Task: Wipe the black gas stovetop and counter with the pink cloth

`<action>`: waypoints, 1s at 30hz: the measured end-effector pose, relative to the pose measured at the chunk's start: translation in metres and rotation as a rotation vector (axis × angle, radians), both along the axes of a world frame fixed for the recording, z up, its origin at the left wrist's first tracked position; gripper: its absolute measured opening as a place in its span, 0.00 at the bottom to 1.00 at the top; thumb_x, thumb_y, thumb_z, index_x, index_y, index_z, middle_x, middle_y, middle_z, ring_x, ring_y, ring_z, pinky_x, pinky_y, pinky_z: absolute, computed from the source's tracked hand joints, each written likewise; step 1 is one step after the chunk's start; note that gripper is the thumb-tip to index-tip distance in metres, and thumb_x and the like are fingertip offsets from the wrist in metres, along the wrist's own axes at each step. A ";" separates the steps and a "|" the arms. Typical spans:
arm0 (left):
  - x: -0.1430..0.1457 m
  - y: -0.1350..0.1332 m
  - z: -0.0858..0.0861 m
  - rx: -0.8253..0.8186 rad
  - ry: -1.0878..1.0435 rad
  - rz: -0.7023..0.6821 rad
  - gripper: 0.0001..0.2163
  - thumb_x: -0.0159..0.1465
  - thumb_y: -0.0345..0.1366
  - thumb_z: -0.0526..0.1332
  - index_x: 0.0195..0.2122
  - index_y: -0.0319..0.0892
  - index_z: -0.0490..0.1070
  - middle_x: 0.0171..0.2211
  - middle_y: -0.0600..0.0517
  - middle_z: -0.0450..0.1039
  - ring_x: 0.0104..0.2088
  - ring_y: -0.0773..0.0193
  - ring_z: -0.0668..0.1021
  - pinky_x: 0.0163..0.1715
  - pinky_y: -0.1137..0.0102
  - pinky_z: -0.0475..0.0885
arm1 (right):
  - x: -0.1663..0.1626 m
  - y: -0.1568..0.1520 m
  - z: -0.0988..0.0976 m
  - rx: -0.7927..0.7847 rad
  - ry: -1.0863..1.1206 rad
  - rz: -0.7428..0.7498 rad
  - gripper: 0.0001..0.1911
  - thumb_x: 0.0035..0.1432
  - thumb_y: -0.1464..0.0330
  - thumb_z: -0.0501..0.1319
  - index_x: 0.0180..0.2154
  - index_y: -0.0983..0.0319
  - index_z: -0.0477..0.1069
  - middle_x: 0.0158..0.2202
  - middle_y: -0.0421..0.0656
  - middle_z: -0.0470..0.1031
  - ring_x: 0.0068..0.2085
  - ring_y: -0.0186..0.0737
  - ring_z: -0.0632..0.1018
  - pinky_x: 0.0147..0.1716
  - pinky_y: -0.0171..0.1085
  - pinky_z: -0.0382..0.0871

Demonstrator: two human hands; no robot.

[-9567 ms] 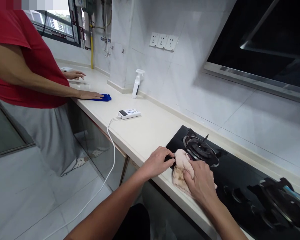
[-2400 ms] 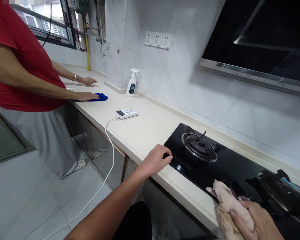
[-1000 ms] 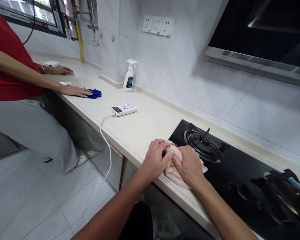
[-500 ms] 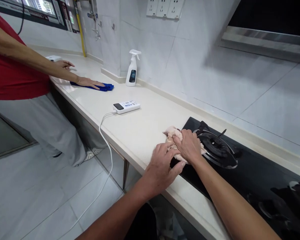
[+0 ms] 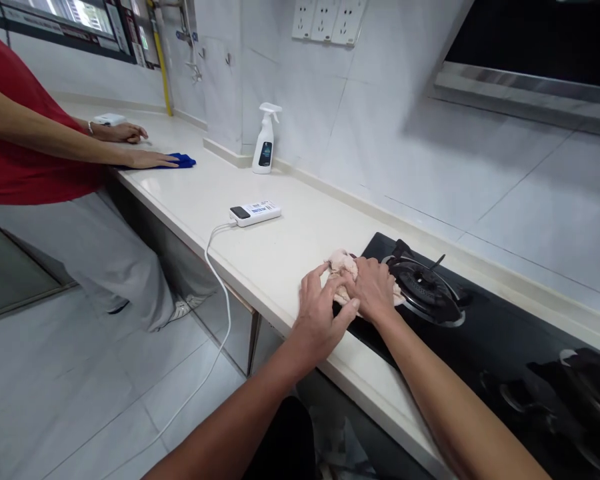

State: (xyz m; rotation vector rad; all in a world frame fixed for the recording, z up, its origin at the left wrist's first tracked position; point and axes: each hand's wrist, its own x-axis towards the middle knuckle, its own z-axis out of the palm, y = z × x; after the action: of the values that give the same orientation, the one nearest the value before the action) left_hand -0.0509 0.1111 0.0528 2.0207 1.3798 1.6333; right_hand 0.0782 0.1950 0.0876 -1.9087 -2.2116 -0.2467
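Observation:
A crumpled pale pink cloth (image 5: 342, 263) lies at the left end of the black gas cooktop (image 5: 463, 353), beside its near burner (image 5: 425, 287). Pressing down on that cloth, my right hand (image 5: 374, 287) has its fingers bent over it and partly hidden. My left hand (image 5: 321, 312) rests at the cloth's left edge with fingers spread and thumb pointing toward my right wrist. Its fingertips reach the cloth or lie just over it; I cannot tell which.
A white power bank (image 5: 256, 213) with a cable (image 5: 226, 300) hanging over the edge lies on the pale counter (image 5: 290, 253). Behind it stands a white spray bottle (image 5: 265, 143). At left a co-worker's hand (image 5: 147, 159) presses a blue cloth (image 5: 184, 161). A range hood (image 5: 530, 83) hangs above.
My hands and the pink cloth have shifted slightly left. My left fingers have spread more. The co-worker's hand and blue cloth have slid left along the counter.

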 end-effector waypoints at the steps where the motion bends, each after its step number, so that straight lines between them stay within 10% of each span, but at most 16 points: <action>1: 0.000 0.000 0.000 -0.011 -0.008 0.026 0.13 0.70 0.36 0.62 0.55 0.47 0.70 0.63 0.41 0.62 0.69 0.47 0.60 0.65 0.48 0.61 | -0.001 -0.005 0.000 0.000 0.002 0.016 0.22 0.71 0.55 0.51 0.57 0.60 0.68 0.56 0.54 0.69 0.57 0.60 0.66 0.53 0.54 0.61; 10: -0.008 0.001 0.004 -0.145 -0.051 0.052 0.08 0.72 0.38 0.58 0.49 0.48 0.73 0.58 0.46 0.70 0.64 0.52 0.68 0.64 0.52 0.62 | -0.006 -0.065 -0.009 0.029 0.038 0.250 0.21 0.72 0.59 0.50 0.61 0.54 0.67 0.63 0.48 0.67 0.57 0.54 0.66 0.54 0.52 0.60; 19: -0.034 0.004 0.033 -0.249 0.261 -0.208 0.17 0.72 0.51 0.55 0.41 0.48 0.79 0.43 0.51 0.80 0.48 0.55 0.78 0.51 0.61 0.69 | 0.021 -0.125 -0.024 0.178 0.132 0.399 0.18 0.66 0.65 0.57 0.56 0.58 0.70 0.58 0.49 0.69 0.57 0.54 0.66 0.55 0.52 0.60; 30: -0.068 0.032 0.021 -0.295 0.270 -0.119 0.21 0.73 0.52 0.51 0.45 0.45 0.79 0.45 0.49 0.80 0.49 0.54 0.78 0.51 0.61 0.70 | 0.002 -0.089 -0.003 0.062 0.021 0.374 0.16 0.66 0.64 0.57 0.54 0.57 0.70 0.50 0.47 0.71 0.51 0.52 0.67 0.50 0.49 0.59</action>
State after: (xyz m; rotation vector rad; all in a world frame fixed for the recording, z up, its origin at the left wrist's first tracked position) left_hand -0.1193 0.1427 0.0737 2.1498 1.4521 1.0651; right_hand 0.0802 0.1057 0.0841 -1.4219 -2.4573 -0.2281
